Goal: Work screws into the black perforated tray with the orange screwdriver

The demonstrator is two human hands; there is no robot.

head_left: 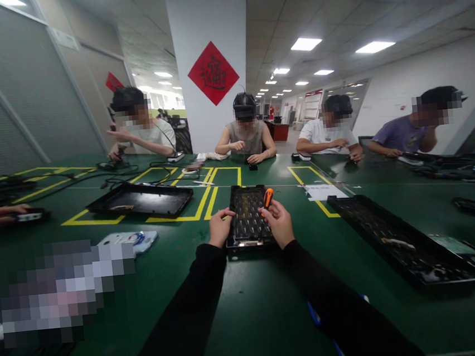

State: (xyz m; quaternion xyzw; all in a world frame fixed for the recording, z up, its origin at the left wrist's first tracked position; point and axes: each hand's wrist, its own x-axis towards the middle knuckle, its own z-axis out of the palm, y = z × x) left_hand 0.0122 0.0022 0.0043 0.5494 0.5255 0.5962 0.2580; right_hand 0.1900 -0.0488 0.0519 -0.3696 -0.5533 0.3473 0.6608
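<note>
A black rectangular tray-like casing (247,213) lies on the green table in front of me, with rows of small pale pieces inside. My left hand (220,228) grips its left edge between thumb and fingers. At the casing's right side, my right hand (279,223) is closed round an orange and black tool (268,198), which is tilted with its orange end up. Its lower end is hidden by my fingers.
Black open casings lie at the left (155,200) and right (385,231). A white paper (325,192), yellow tape outlines and cables are on the green table (250,311). Several people sit across it; another person's hand (8,212) is at the far left.
</note>
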